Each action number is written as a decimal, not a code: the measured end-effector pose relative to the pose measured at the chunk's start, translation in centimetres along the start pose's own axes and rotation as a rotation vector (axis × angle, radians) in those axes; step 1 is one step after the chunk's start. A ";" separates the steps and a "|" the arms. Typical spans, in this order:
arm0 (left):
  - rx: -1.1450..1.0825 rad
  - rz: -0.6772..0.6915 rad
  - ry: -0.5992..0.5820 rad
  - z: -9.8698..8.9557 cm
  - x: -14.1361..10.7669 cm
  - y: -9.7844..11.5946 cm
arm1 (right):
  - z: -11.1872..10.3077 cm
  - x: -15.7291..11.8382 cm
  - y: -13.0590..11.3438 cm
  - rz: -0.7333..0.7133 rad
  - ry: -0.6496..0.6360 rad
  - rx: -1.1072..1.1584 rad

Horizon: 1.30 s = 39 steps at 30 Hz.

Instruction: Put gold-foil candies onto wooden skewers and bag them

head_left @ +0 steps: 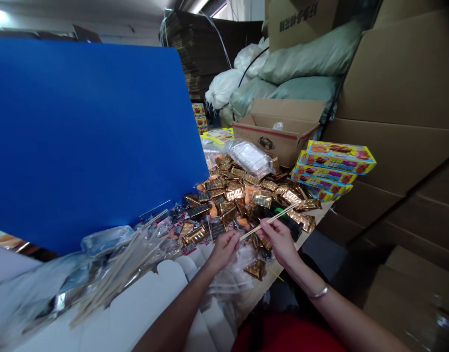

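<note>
A few thin wooden sticks (286, 210), close together, slant up to the right between my two hands. The fingers of my left hand (224, 250) are closed around their lower left end. My right hand (278, 240) pinches them farther up, and their far tips stick out past it. Beneath and beyond the hands spreads a pile of gold-wrapped packets (228, 211), mixed with small orange pieces (243, 222). Clear plastic bags (239, 274) lie just below my left hand. More wooden sticks (116, 274) in clear wrap rest to the left.
A large blue panel (92, 137) stands at the left. White card pieces (151, 298) lie at the table's front. Yellow printed boxes (329, 168) are stacked at the right edge, near an open carton (268, 134). A clear-wrapped pack (251, 157) tops the pile; large cartons (393, 146) rise at right.
</note>
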<state>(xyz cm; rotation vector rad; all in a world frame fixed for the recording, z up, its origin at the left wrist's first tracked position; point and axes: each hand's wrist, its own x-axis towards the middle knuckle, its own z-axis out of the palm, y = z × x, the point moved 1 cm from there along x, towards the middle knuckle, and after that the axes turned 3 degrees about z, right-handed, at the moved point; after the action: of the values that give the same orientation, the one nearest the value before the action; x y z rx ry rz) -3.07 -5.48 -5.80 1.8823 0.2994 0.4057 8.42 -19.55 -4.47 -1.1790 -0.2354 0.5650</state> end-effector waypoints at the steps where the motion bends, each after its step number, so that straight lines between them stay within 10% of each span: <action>1: -0.004 0.000 -0.002 0.0 0.0 0.0 | 0.2 -0.1 0.1 0.000 -0.013 -0.014; 15: -0.098 0.046 -0.044 0.4 -0.2 1.0 | 1.7 -1.4 2.3 -0.116 -0.246 -0.335; 22: -0.454 -0.034 -0.084 0.5 -0.5 1.6 | 2.7 -1.5 2.1 0.169 -0.403 -0.079; 29: 0.258 0.093 -0.244 -2.0 -1.3 5.7 | 2.8 -1.3 1.6 0.067 -0.288 -0.106; 33: 0.342 0.086 -0.109 -2.2 -1.5 6.8 | 3.6 -0.5 -1.3 -0.022 -0.282 -0.111; 39: -0.171 -0.128 -0.280 -3.0 -1.7 8.2 | 3.9 1.4 -8.4 -0.276 -0.064 0.024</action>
<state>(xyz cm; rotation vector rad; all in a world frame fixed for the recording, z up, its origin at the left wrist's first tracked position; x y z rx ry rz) -5.84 -6.34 2.60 1.7156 0.1888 0.0757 10.29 -17.88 4.58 -1.0838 -0.4374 0.3616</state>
